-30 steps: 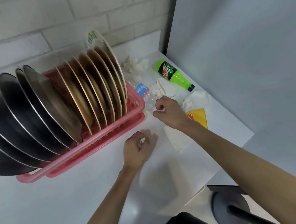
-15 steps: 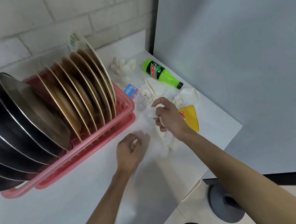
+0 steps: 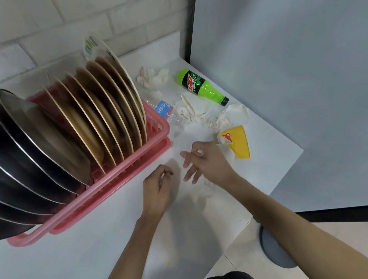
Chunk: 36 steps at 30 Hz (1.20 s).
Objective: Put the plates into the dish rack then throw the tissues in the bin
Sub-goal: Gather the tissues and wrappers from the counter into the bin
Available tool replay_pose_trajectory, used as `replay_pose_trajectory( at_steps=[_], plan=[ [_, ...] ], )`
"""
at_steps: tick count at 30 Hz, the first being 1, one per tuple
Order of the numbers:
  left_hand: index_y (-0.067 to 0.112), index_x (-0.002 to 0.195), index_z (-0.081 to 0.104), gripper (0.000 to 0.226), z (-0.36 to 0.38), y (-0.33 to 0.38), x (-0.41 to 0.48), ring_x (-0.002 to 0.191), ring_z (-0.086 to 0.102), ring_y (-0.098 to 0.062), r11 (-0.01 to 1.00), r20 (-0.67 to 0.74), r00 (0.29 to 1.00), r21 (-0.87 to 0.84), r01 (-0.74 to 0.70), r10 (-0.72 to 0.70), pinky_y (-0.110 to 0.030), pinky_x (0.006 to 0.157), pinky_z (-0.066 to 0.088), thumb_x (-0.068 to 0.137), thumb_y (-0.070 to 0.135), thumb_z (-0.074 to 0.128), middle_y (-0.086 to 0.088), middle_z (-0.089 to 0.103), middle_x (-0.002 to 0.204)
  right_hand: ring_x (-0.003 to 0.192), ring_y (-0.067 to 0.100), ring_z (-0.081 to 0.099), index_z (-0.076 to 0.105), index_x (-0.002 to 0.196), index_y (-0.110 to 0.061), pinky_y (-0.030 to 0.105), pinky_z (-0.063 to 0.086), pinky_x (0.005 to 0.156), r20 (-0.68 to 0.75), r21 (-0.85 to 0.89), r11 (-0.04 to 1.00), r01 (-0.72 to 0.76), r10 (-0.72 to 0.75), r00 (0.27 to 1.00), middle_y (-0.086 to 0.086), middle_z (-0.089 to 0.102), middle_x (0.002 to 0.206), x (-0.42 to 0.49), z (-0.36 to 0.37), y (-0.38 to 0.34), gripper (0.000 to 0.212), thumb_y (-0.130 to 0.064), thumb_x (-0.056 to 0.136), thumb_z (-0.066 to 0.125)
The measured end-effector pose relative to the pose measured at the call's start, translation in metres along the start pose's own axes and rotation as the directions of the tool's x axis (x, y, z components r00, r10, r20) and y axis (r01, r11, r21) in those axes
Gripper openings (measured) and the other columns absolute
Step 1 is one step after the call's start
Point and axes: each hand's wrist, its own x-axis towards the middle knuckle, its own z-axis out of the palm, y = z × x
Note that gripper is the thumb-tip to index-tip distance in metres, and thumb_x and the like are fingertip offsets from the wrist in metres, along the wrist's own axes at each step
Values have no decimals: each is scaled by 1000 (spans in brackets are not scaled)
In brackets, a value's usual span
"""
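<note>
**Inspector:** Now, from the left: how does the rack stand?

**Assistant:** The pink dish rack [image 3: 116, 175] sits on the white table [image 3: 78, 262]. Its long axis runs from near left to far right. Dark plates [image 3: 20, 158] fill the near left end and gold plates [image 3: 96, 114] the middle. One white plate [image 3: 101, 49] with a printed rim stands at the far right end. All stand on edge, one behind the other along the rack's length, with their tops tilted leftward.

**Inspector:** The hands?

**Assistant:** The left hand [image 3: 157, 185] is low over the table, just beside the rack's near long side. Its fingers are curled round a small tissue scrap [image 3: 162, 176]. The right hand [image 3: 207, 163] is close on its right, fingers straight, splayed and pointing left. A white fleck shows by its thumb, and I cannot tell whether it is pinched. A blurred tissue [image 3: 204, 187] lies under that wrist.

**Inspector:** Loose tissues?

**Assistant:** Three crumpled lots lie on the table beyond the hands.
- The far tissue [image 3: 152, 78] is near the wall.
- The middle tissue [image 3: 191, 109] is just beside a clear bottle [image 3: 163, 109] with a blue label, which lies at the rack's far end.
- The right tissue [image 3: 234, 115] is just beyond a yellow wrapper [image 3: 240, 145].

**Inspector:** Further right?

**Assistant:** A green bottle [image 3: 201, 86] lies on its side, cap pointing near right and base toward the wall.
</note>
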Motion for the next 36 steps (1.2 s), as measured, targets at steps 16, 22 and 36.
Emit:
replay_pose_trajectory(
  at_steps=[16, 22, 36],
  plan=[
    [18, 81, 64, 18, -13, -8, -29, 57, 51, -14, 965, 124, 980, 194, -178, 155, -23, 53, 38, 84, 21, 47, 8, 63, 71, 120, 31, 46, 62, 117, -13, 38, 37, 104, 385, -725, 422, 544, -408, 828, 10, 49, 133, -86, 3, 114, 28, -32, 96, 56],
    [17, 80, 64, 20, -12, -4, -29, 60, 53, -15, 968, 132, 983, 198, -152, 128, -30, 54, 43, 84, 23, 45, 8, 64, 74, 102, 28, 51, 58, 91, -12, 35, 43, 91, 407, -721, 367, 588, -461, 788, 8, 57, 110, -88, 2, 117, 12, -23, 94, 62],
    [27, 80, 66, 25, 4, 21, -46, 57, 57, -13, 999, 228, 974, 32, 7, -14, -17, 52, 43, 86, 9, 51, 5, 65, 72, 48, 9, 38, 42, 60, -25, 17, 30, 51, -275, -435, 891, 127, -266, 924, -7, 41, 50, -95, -1, 92, 42, -36, 87, 72]
  ],
)
